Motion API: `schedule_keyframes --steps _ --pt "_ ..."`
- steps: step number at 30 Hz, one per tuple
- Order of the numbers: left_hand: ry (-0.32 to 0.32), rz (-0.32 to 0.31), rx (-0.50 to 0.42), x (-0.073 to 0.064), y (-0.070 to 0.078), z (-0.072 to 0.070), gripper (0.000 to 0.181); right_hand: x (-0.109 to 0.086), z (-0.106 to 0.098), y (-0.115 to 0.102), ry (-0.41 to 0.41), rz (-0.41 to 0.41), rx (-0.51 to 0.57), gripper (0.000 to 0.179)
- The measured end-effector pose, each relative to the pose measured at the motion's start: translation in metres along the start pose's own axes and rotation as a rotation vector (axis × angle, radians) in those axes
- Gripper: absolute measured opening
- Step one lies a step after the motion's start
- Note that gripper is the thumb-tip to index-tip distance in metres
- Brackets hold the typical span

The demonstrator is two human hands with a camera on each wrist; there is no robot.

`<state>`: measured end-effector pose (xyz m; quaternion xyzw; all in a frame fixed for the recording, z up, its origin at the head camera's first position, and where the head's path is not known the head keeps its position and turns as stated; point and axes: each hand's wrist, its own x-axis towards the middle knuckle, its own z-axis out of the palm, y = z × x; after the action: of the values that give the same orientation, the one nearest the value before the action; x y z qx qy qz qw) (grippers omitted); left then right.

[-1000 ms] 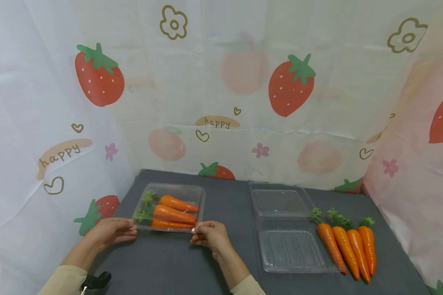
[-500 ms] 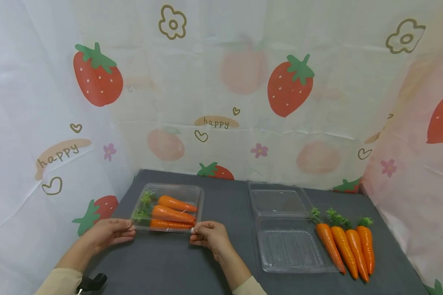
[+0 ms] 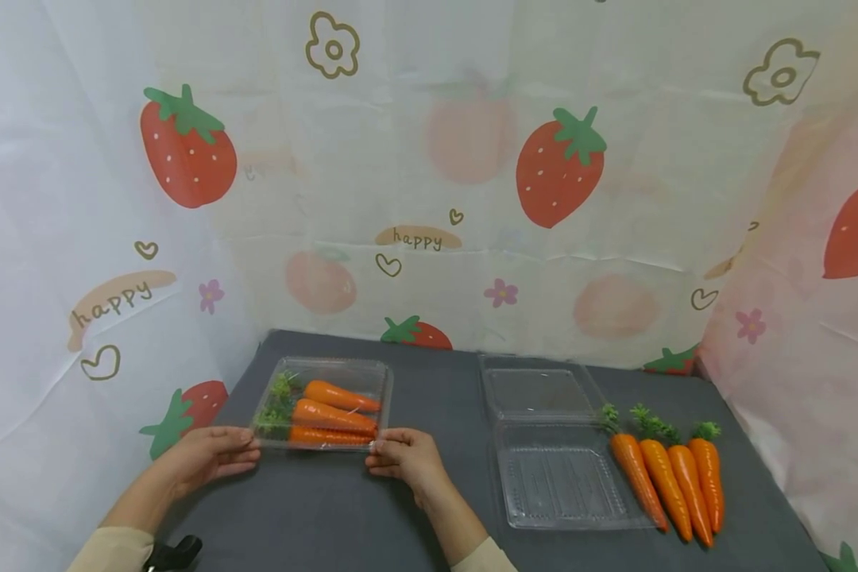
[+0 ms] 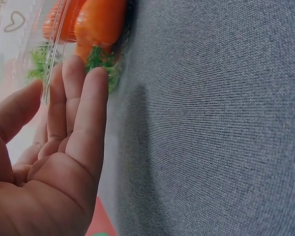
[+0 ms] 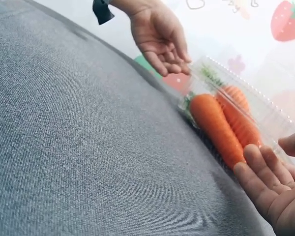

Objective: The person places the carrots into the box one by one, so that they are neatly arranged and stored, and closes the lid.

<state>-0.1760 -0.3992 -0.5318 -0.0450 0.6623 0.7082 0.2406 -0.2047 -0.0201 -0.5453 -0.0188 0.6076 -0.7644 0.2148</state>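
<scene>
A clear plastic clamshell container (image 3: 337, 361) with its lid down lies at the table's left side. Inside it are orange carrots (image 3: 334, 415) with green leafy tops toward the left. At the front left corner, my left hand (image 3: 210, 458) pinches the rim; the left wrist view shows the thumb (image 4: 19, 110) on one side of the edge and fingers (image 4: 91, 98) on the other. My right hand (image 3: 409, 461) pinches the front right corner. In the right wrist view its fingers (image 5: 260, 179) are spread beneath the rim, beside the carrot tips.
To the right, a second clear clamshell (image 3: 561, 481) lies open, its lid (image 3: 532, 393) folded toward the back. Several loose carrots (image 3: 668, 485) lie along its right edge on the dark grey tabletop (image 3: 314, 516). A strawberry-print curtain (image 3: 429, 191) encloses the back and sides.
The head view has drifted a little, shifting the scene slightly left. Both hands keep hold of the same front corners of the lidded container.
</scene>
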Motion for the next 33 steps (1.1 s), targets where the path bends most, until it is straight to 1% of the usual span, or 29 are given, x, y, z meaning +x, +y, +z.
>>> schedule_keyframes --steps 3,7,12,16,19,23,27,31,33 --pt "0.005 0.002 0.024 -0.001 0.000 0.000 0.062 -0.002 0.000 0.000 -0.001 -0.027 -0.027 0.035" --pt "0.014 0.013 0.041 -0.004 0.002 0.000 0.063 -0.004 -0.001 -0.001 0.020 -0.067 -0.084 0.040" --pt "0.055 0.024 0.068 -0.010 0.005 -0.001 0.063 -0.009 -0.002 -0.003 0.067 -0.119 -0.180 0.041" --pt "0.090 0.055 0.130 -0.019 0.009 0.000 0.060 -0.014 -0.004 -0.008 0.115 -0.171 -0.309 0.040" --pt "0.128 0.074 0.206 -0.026 0.015 0.002 0.060 -0.018 -0.006 -0.013 0.139 -0.206 -0.431 0.040" --pt "0.229 0.065 0.350 -0.034 0.026 0.008 0.063 -0.024 -0.009 -0.021 0.124 -0.232 -0.546 0.039" --pt "0.322 0.045 0.473 -0.041 0.038 0.011 0.063 -0.031 -0.011 -0.029 0.068 -0.242 -0.605 0.037" --pt "0.369 0.062 0.525 -0.045 0.048 0.016 0.065 -0.040 -0.015 -0.037 0.010 -0.285 -0.657 0.036" --pt "0.378 0.088 0.534 -0.045 0.052 0.021 0.068 -0.044 -0.018 -0.041 -0.016 -0.313 -0.684 0.036"
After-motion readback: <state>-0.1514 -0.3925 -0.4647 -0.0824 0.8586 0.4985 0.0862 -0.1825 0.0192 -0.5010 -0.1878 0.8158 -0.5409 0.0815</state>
